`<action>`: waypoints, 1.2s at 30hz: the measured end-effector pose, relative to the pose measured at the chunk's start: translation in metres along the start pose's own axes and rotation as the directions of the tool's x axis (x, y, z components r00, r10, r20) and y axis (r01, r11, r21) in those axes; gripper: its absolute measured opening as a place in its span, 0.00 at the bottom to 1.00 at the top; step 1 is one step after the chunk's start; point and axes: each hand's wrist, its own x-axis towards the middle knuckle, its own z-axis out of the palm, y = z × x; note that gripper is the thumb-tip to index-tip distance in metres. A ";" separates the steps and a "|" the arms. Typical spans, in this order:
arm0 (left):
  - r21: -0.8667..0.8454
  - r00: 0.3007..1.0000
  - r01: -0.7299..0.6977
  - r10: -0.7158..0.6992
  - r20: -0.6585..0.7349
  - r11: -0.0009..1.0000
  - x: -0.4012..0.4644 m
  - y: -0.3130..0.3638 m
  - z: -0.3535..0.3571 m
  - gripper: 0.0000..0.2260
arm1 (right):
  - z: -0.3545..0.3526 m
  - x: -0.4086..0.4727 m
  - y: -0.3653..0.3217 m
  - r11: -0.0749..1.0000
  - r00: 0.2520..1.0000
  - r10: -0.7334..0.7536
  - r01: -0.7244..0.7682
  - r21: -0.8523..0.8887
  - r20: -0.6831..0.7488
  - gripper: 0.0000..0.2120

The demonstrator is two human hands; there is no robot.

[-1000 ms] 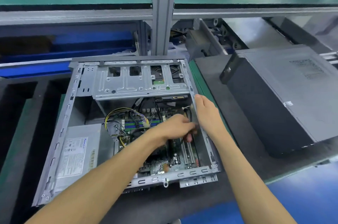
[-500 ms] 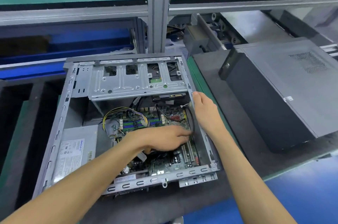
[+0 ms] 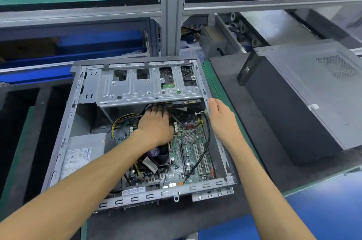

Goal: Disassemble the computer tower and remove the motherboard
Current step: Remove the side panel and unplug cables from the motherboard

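The motherboard [image 3: 188, 145] lay flat inside the opened computer tower [image 3: 137, 134] on the desk [image 3: 244, 190], still cabled. It looked stiff but fragile, best lifted by its bare edges. The left hand [image 3: 156, 124] reached far under the drive cage [image 3: 145, 87], fingers hidden, grip untellable. The right hand [image 3: 221, 116] rested relaxed on the right chassis wall.

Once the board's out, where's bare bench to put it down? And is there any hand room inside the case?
Bare dark mat shows between the open case and the closed tower, and in front of the case. Inside, it is crowded: left hand reaches under the drive cage among cables, right hand rests on the right wall. Only the power supply top is flat.
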 end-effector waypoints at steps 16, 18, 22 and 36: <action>-0.478 0.997 -0.079 0.078 -0.022 0.875 0.031 0.027 -0.005 0.07 | 0.004 0.001 0.000 1.000 0.999 -0.019 0.018 -0.010 -0.034 0.16; -0.511 0.994 -0.108 0.087 -0.066 0.853 0.025 0.026 -0.005 0.06 | 0.005 0.002 0.002 0.999 0.999 -0.031 0.031 -0.010 -0.036 0.16; -0.435 0.940 -0.262 0.329 0.086 0.862 -0.011 0.016 -0.015 0.25 | 0.005 0.003 0.003 0.999 0.999 -0.035 0.035 -0.013 -0.024 0.15; -0.080 0.974 -0.128 0.140 0.176 0.989 -0.024 -0.064 -0.014 0.33 | 0.004 0.002 0.003 0.998 0.997 -0.067 0.067 -0.012 -0.033 0.15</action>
